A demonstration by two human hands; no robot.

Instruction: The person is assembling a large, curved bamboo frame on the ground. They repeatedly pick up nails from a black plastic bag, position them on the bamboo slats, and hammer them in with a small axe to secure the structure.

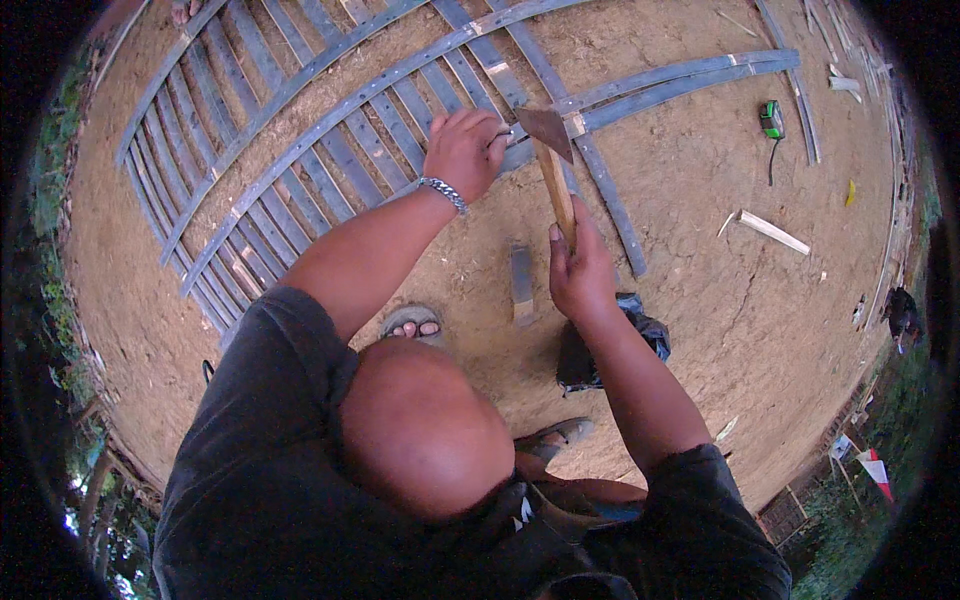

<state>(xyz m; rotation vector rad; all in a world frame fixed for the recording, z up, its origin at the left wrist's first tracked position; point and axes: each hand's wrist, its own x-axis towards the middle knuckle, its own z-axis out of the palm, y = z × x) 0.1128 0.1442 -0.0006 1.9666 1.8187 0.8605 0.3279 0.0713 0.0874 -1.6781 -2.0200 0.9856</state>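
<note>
My right hand [583, 262] is wrapped around the wooden handle of a hatchet [548, 135], whose dark, rusty head lies over the joint of several slats. Close to the head, my left hand [466, 152] is closed, with thumb and fingers pinched together. What it pinches is mostly hidden; only a small greyish tip shows, too small to name. The hand sits over the edge of a slatted frame [345, 112] of dark, flat strips with curved rails, lying on the ground. A bracelet is around my left wrist.
A black plastic bag [650, 335] stands beside my right forearm, near a short dark block [521, 284]. Further right lie a green tape measure [771, 120] and a pale wood piece [773, 232]. A second curved frame [215, 85] lies at the far left, with part of a hand at its top.
</note>
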